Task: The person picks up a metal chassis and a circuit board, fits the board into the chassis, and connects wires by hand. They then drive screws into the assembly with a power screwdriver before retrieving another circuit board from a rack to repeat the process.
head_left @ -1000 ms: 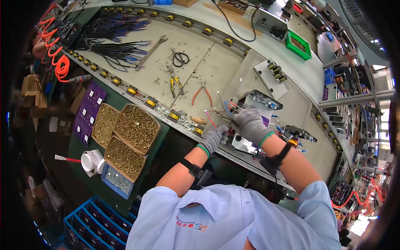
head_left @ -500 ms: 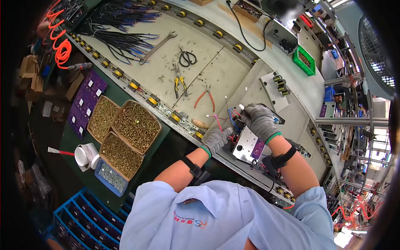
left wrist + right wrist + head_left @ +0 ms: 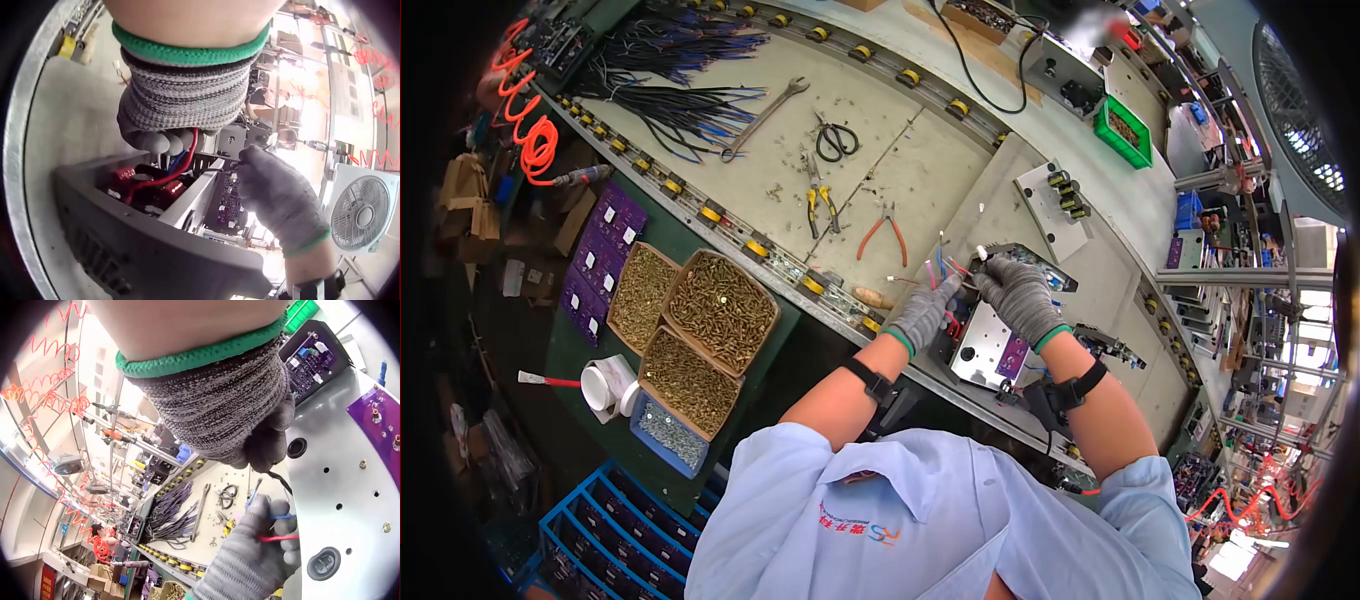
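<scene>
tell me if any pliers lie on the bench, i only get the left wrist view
Observer: Yes, the head view shows orange-handled pliers and yellow-handled pliers lying on the bench.
Operator: ok, what does the right wrist camera add
Observer: A round black fitting set in the face of the silver plate.
Operator: and anything off to the person's left
Observer: Purple boards lie on that side, in the head view.
</scene>
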A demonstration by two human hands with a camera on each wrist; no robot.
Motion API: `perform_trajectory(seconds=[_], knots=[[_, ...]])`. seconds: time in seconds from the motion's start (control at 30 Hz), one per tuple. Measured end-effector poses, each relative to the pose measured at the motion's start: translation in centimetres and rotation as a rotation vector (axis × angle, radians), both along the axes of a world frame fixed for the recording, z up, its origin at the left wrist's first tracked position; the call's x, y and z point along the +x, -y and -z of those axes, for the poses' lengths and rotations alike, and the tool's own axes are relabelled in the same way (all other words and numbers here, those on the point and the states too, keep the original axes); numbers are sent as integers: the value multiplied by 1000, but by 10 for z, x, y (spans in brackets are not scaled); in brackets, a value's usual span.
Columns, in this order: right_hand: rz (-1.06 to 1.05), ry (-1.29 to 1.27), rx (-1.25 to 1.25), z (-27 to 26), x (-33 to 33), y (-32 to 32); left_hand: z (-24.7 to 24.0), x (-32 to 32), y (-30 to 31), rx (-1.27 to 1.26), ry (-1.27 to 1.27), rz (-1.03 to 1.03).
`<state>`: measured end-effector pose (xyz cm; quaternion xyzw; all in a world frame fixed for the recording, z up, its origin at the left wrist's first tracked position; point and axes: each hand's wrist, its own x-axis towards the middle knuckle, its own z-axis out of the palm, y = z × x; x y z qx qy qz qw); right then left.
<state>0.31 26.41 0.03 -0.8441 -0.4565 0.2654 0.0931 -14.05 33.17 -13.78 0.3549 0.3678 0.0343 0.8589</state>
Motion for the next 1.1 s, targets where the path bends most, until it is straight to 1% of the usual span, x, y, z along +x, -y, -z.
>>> perform_trajectory(seconds=[0.03, 0.1, 0.13, 0.17, 0.23, 0.27, 0.3, 0.37, 0.4, 0.43, 0.47, 0.5, 0.57, 0.6, 0.63, 0.67, 0.7, 0.73, 0.77, 0.8, 0.83, 0.87, 0.9, 0.93, 0.97, 1.0, 1.03, 1.07, 1.1], knots=[[-1, -4, 10, 6, 2, 1, -4, -12, -1, 10, -4, -1], [214, -201, 70, 17, 5, 4, -17, -40, 2, 495, 47, 75], [239, -260, 68, 19, 4, 6, 6, -51, 13, 382, 147, -37], [240, -269, 80, 14, -4, 5, 5, -58, 15, 395, 141, -32], [54, -43, 208, -3, -23, 6, 0, -65, 15, 762, 71, 222], [-29, -159, 245, -8, -29, 6, -24, -66, 20, 781, 124, 184], [-52, -153, 241, -16, -39, 8, -26, -64, 25, 795, 127, 179], [-99, -177, 66, -38, -53, 5, -18, -57, 34, 740, 108, 385], [-118, -126, 103, -40, -58, 7, -14, -52, 39, 580, 186, 327], [-141, -77, 147, -38, -61, 10, -66, -53, 28, 622, 91, 389], [-55, -164, 152, -35, -60, 15, -26, -49, 37, 604, 201, 280], [49, -296, 237, -45, -61, 19, 16, -45, 43, 584, 310, 171], [-82, -221, 316, -58, -60, 26, -37, -54, 32, 676, 150, 373], [-140, -150, 296, -52, -60, 33, -10, -47, 42, 621, 260, 219], [-192, -77, 276, -47, -64, 36, -13, -46, 41, 638, 245, 215], [-237, -3, 166, -46, -69, 37, -15, -47, 39, 769, 275, 270], [-244, -13, 183, -40, -72, 40, -16, -48, 37, 899, 303, 329], [-227, -2, 186, -30, -73, 44, -26, -48, 29, 1070, 274, 392], [-211, 8, 189, -23, -73, 46, -39, -48, 25, 1083, 255, 394], [-232, 75, 180, -19, -73, 48, -53, -47, 22, 1194, 81, 518], [-236, 63, 189, -13, -72, 49, -66, -47, 23, 1290, -97, 643], [-172, 34, 176, -7, -71, 50, -77, -48, 23, 1259, -121, 594], [-105, 9, 160, -3, -68, 52, -81, -50, 21, 1261, -126, 597], [-99, 25, 166, -5, -65, 52, -83, -52, 21, 1322, -61, 481], [-58, -66, 183, -14, -61, 53, -84, -52, 24, 1372, 13, 367], [-75, -86, 272, -12, -57, 56, -83, -53, 19, 1096, 82, 393], [-85, -100, 358, -11, -53, 61, -83, -60, 18, 1045, 63, 358], [-178, -99, 281, -21, -55, 54, -74, -63, 19, 879, 137, 311], [-222, -96, 175, -29, -52, 66, -79, -66, 14, 690, 264, 425]])
